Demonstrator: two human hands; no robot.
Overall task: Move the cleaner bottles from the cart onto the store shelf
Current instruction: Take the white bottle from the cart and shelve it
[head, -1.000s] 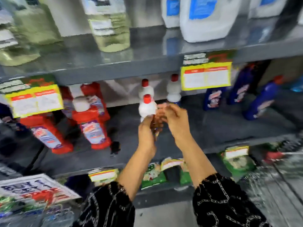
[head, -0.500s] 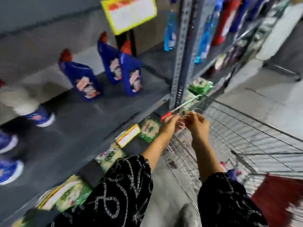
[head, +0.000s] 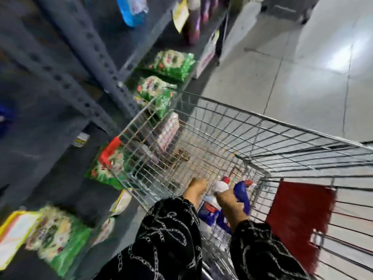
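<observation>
Both hands inside silver wire shopping cart (head: 232, 126) | right hand (head: 228, 201) wraps neck of white red-capped cleaner bottle (head: 221, 186), low at cart's near end | left hand (head: 195, 188) beside it, grip unclear | blue red-capped bottle (head: 242, 194) just right | grey metal shelf (head: 66, 122) left of cart.

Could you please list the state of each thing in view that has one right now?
left hand: inside cart, open, holding nothing visible
right hand: reaching onto white bottle; grasp unclear
white bottle: red cap on, in cart
blue bottle: red cap on, in cart
cart: beside shelf, mostly emptied
</observation>
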